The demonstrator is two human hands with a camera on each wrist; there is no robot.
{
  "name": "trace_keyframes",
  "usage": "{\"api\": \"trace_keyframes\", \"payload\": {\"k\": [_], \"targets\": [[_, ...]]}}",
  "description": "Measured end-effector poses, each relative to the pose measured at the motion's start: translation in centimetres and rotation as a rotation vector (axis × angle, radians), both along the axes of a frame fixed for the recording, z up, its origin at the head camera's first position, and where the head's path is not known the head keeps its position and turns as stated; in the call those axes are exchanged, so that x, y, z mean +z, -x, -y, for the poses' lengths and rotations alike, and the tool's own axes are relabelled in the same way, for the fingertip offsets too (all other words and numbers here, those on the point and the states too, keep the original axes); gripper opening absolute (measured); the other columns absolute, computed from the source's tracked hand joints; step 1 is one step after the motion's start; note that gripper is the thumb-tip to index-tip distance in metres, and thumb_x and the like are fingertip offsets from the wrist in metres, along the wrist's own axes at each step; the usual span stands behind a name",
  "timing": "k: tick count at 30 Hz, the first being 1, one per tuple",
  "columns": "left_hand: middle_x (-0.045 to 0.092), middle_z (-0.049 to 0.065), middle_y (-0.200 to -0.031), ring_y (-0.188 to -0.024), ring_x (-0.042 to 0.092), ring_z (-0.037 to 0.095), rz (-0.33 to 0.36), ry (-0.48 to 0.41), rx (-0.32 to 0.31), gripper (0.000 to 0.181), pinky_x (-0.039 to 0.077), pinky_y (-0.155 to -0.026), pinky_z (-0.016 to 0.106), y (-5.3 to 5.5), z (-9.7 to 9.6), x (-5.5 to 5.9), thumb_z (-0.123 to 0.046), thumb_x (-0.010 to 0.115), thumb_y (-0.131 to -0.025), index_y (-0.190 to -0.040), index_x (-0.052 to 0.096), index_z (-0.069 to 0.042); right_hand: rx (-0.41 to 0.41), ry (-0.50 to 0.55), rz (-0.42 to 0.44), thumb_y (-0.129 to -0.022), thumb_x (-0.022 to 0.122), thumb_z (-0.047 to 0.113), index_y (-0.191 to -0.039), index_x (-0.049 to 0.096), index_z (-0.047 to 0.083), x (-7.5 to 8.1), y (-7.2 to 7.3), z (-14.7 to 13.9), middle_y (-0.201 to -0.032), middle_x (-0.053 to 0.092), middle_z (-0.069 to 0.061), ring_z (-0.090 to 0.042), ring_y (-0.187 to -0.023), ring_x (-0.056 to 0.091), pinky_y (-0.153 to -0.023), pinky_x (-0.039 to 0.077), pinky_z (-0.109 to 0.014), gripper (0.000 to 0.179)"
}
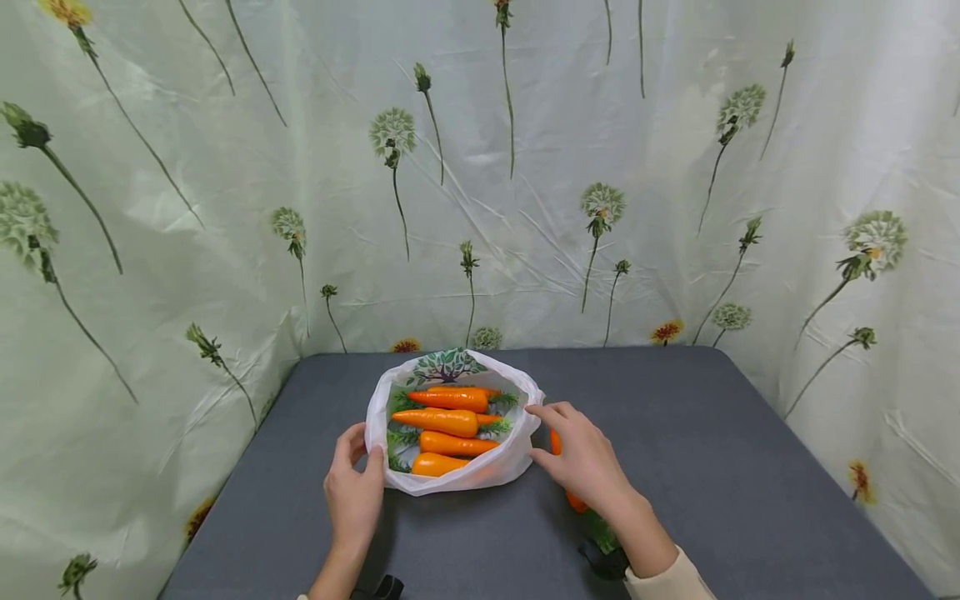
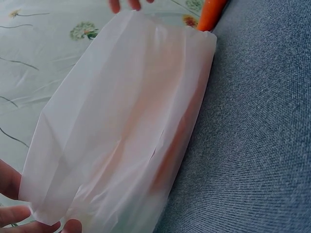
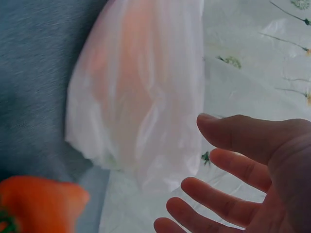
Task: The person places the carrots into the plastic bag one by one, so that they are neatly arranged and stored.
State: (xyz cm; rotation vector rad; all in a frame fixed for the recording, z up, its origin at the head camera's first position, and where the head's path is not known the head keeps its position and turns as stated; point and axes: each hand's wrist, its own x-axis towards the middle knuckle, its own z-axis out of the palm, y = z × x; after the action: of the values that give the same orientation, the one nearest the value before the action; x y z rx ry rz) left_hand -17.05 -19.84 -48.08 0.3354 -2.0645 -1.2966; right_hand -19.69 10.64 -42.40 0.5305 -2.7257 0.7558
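A white plastic bag with a tree print sits on the table, its mouth spread open. Several orange carrots with green tops lie inside it. At the bag's left rim, my left hand pinches the plastic between thumb and fingers. My right hand is beside the right rim, fingers spread and relaxed. In the right wrist view, its fingertips look apart from the bag. Beneath the right hand lies more orange carrot with green leaves, partly hidden by the hand and forearm.
The dark grey tabletop extends around the bag. Behind it hangs a pale curtain printed with dandelions. Black wrist gear shows under the right forearm.
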Motion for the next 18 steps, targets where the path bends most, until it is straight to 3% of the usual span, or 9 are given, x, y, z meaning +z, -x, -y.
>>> {"api": "trace_keyframes", "payload": {"k": [9, 14, 18], "targets": [[0.061, 0.000, -0.106, -0.101, 0.056, 0.018, 0.011, -0.006, 0.001, 0.037, 0.042, -0.085, 0.048, 0.0, -0.1, 0.1, -0.019, 0.061, -0.086, -0.121, 0.054, -0.017, -0.016, -0.012, 0.145, -0.069, 0.076, 0.039, -0.129, 0.047, 0.037, -1.5, -0.2, -2.5, -0.118, 0.049, 0.010, -0.011, -0.099, 0.052, -0.073, 0.047, -0.035, 0.067], [0.061, 0.000, -0.106, -0.101, 0.056, 0.018, 0.009, -0.010, 0.000, 0.037, 0.042, -0.085, 0.048, 0.0, -0.1, 0.2, -0.019, 0.062, -0.085, -0.121, 0.053, -0.017, -0.025, 0.006, 0.229, -0.067, 0.077, 0.041, -0.128, 0.044, 0.041, -2.1, -0.2, -3.3, -0.121, 0.048, 0.010, -0.018, -0.102, 0.053, -0.073, 0.047, -0.039, 0.069], [0.061, 0.000, -0.105, -0.100, 0.056, 0.018, 0.011, -0.001, 0.003, 0.037, 0.042, -0.085, 0.048, -0.1, 0.0, 0.1, -0.019, 0.062, -0.085, -0.121, 0.053, -0.017, -0.014, -0.002, 0.290, -0.067, 0.078, 0.038, -0.131, 0.044, 0.037, -2.7, -0.3, -3.6, -0.123, 0.048, 0.003, -0.019, -0.097, 0.054, -0.069, 0.047, -0.040, 0.073]]}}
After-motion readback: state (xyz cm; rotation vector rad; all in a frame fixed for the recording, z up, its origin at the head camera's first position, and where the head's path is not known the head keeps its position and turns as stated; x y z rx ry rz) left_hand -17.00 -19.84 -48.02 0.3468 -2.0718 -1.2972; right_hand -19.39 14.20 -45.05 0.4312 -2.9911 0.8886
